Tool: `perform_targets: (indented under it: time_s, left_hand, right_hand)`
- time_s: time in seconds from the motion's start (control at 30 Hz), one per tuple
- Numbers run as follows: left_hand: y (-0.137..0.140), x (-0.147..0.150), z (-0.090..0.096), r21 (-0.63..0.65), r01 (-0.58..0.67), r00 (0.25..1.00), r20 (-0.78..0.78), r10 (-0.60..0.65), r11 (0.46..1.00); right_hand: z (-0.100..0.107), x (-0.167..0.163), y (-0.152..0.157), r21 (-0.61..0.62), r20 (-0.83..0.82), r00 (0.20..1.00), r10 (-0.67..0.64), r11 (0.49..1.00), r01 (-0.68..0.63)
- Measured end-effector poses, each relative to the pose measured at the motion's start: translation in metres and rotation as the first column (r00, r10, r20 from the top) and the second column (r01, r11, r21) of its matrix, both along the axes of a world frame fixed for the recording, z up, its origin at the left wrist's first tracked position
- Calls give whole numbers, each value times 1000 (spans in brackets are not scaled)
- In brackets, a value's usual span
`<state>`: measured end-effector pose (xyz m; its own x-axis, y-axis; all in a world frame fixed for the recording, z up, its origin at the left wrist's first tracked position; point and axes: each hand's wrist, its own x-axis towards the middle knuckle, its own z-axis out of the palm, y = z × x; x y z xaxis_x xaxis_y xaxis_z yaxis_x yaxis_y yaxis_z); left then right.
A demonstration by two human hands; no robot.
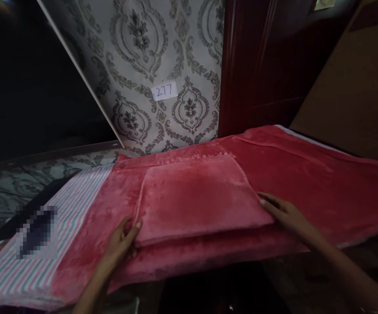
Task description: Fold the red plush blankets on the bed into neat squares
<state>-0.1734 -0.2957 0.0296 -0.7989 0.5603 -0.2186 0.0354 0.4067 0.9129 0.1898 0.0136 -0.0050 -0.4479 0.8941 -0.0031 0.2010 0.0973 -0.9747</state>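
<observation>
Closest to the lens, the left forearm [94, 281] and right forearm [342, 266] reach in from the lower edge toward a folded red plush cloth [202, 196]. It lies flat on a wider red plush spread [310, 187], just right of a striped cloth [87, 196]; I cannot tell whether it is a separate piece or part of that spread. At its near left corner, the left hand [120, 242] sets its thumb against the border, other fingers curled alongside; at the right border, the right hand [280, 212] touches with thumb and forefinger. Whether either set of fingers pinches the cloth or merely rests there, I cannot tell. I judge the material soft, limp and fairly light, with little risk of breakage; its pile should drag on the plush beneath rather than slip. I would take hold at the two side borders, near the front corners, thumbs above and fingers under every layer, since a shallow pinch could lift only the top ply and let the rest sag.
</observation>
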Motion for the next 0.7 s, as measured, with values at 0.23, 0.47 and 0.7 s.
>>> perform_targets:
  time_s: [0.23, 0.47, 0.7]
  left_hand:
    - [-15, 27, 6, 84, 12, 990, 136, -24, 996]
    - [-12, 24, 34, 207, -97, 926, 377, 13, 974]
    - [46, -17, 43, 391, -93, 882, 459, -106, 916]
  right_hand:
    - [1, 6, -23, -274, -17, 1000, 24, 961, -28]
    - [7, 2, -10, -188, -70, 998, 9, 982, -22]
    - [17, -44, 30, -407, -224, 974, -23, 911, -72]
